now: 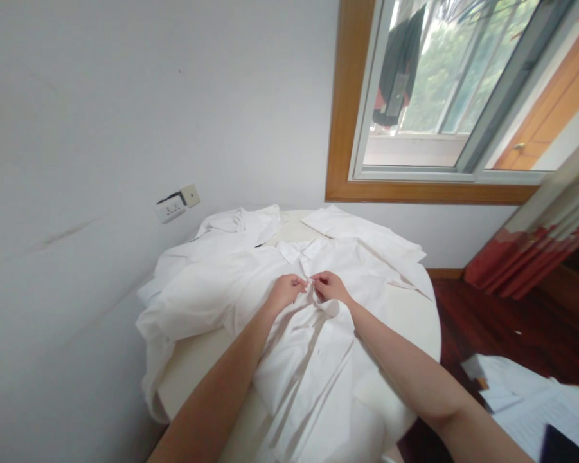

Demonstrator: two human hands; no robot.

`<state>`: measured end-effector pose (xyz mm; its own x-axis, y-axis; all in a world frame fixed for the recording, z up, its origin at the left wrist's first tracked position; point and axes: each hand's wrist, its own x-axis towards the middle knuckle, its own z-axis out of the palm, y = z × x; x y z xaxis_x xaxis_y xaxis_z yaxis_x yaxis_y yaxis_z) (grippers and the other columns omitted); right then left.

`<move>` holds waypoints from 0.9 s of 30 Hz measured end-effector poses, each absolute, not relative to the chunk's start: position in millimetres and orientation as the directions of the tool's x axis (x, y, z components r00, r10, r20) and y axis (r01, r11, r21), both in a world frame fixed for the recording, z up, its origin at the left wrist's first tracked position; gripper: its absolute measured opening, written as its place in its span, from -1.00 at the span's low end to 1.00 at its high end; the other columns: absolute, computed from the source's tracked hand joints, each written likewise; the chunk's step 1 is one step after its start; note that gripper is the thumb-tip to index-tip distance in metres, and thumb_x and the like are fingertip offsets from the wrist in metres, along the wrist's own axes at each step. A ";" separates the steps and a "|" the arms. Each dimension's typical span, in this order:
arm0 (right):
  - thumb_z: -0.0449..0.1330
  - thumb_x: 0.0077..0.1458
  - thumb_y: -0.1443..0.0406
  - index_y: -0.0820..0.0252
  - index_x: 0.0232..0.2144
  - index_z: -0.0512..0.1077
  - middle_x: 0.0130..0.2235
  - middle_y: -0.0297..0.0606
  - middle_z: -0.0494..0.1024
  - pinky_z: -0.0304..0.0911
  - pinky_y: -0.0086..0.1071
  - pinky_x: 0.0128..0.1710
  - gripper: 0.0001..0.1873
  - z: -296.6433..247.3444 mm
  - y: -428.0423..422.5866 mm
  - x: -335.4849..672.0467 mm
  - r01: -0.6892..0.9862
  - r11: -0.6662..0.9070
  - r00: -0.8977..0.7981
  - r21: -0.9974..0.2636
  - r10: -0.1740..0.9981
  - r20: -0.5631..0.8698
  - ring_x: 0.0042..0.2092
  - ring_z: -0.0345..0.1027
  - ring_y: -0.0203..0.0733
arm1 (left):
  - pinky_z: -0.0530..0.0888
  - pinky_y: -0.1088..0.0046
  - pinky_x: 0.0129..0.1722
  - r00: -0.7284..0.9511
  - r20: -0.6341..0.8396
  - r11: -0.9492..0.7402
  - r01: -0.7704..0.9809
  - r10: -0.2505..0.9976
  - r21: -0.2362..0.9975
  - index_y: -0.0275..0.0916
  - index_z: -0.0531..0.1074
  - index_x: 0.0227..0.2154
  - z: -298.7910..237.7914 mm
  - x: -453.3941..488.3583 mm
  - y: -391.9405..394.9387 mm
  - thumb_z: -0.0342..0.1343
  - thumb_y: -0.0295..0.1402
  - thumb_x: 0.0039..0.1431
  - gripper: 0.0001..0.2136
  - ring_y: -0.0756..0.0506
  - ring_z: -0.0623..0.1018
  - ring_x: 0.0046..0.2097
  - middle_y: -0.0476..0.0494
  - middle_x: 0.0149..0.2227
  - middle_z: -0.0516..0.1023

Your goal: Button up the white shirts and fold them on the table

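A white shirt [313, 366] lies spread over a round white table [414, 321], collar toward the wall. My left hand [285, 289] and my right hand [330, 285] meet at the shirt's front opening just below the collar. Each hand is closed in a pinch on an edge of the front placket, fingertips nearly touching. Whether a button sits between the fingers is too small to tell. More white cloth [241, 225] is bunched at the far left of the table, and a folded white piece [361, 235] lies at the far right.
A grey wall with a socket plate [176, 204] stands right behind the table. A wood-framed window [438, 116] is at upper right, a red and beige curtain [534, 251] beside it. Papers [520, 392] lie on the dark wooden floor at right.
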<state>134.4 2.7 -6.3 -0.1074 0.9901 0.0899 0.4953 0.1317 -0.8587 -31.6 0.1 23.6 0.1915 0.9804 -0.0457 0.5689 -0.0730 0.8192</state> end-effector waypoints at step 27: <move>0.17 0.06 0.36 0.29 -0.37 0.51 -0.55 -0.38 0.47 0.33 -0.50 -0.41 -0.87 1.8 15.4 143.6 0.038 -0.141 -0.401 -0.989 0.904 -0.145 -0.51 0.33 -0.41 | 0.14 0.59 -0.63 0.260 -0.290 0.195 0.337 0.921 0.921 -0.30 0.35 -0.42 28.5 -31.2 -1.3 0.03 -0.49 0.02 -0.96 0.13 0.29 -0.62 0.07 -0.54 0.43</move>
